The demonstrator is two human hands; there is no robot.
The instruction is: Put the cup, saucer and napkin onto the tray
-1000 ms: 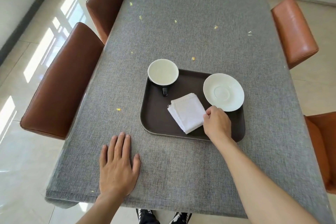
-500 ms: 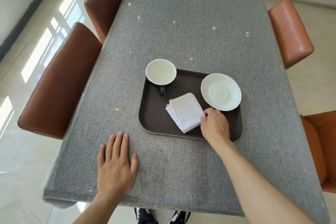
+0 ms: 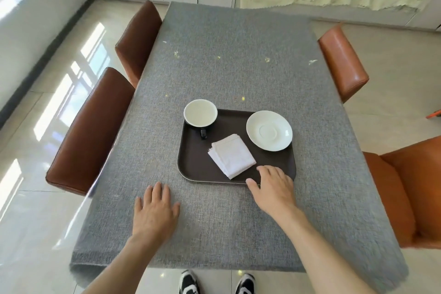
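Note:
A dark brown tray (image 3: 195, 164) lies on the grey tablecloth. On it stand a black cup (image 3: 200, 113) with a white inside at the back left corner, a white saucer (image 3: 269, 130) at the back right, and a folded white napkin (image 3: 232, 155) in the middle. My right hand (image 3: 273, 187) hovers over the tray's front right edge, fingers spread, holding nothing, just clear of the napkin. My left hand (image 3: 155, 210) rests flat on the cloth in front of the tray, to the left.
The table (image 3: 238, 59) is covered with a grey cloth. Brown leather chairs (image 3: 90, 131) stand along the left side and orange ones (image 3: 343, 62) along the right. White cabinets line the far wall. My shoes (image 3: 188, 281) show below the table's near edge.
My right hand has let go of the napkin and drawn back toward me to the tray's front edge. The camera has tilted up, showing more of the room.

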